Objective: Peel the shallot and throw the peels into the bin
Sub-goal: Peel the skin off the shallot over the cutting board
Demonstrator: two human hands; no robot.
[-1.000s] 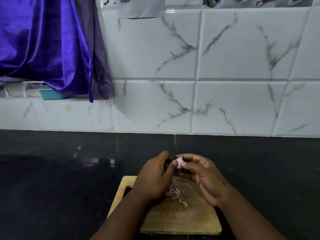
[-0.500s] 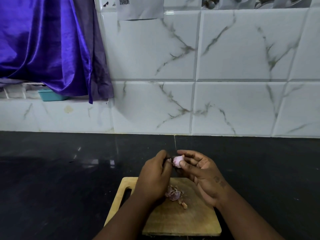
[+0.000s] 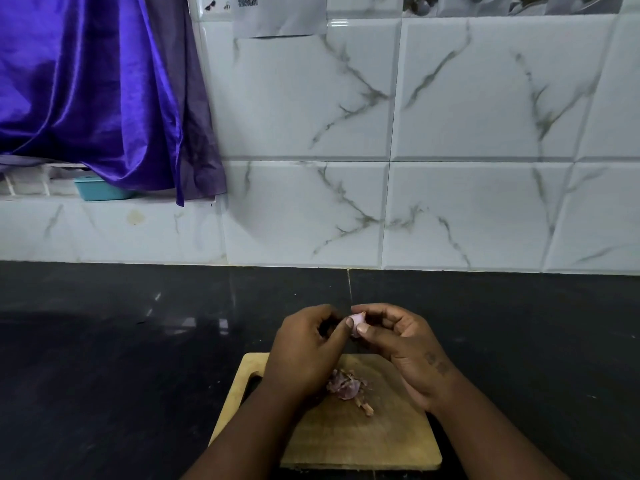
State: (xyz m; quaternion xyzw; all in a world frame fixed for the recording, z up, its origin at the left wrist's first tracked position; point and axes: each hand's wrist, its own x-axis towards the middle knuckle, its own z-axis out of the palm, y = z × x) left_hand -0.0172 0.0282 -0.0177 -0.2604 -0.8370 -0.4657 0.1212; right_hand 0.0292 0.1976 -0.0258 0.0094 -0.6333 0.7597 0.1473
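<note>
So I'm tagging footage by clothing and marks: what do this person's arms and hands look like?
Both forearms are bare, with no sleeves in view. The left hand and right hand show no gloves, rings, watch or bracelets. The nails are short and unpainted. A small dark marking, perhaps a tattoo, sits on the back of the right hand near the wrist.

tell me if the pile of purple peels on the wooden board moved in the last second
No. The pile of purple shallot peels sits at the same spot on the wooden cutting board.

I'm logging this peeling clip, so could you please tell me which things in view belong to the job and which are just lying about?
Job:
shallot, held by left hand and right hand
peels
cutting board

Lying about:
purple cloth
teal tub
paper on the wall
</note>
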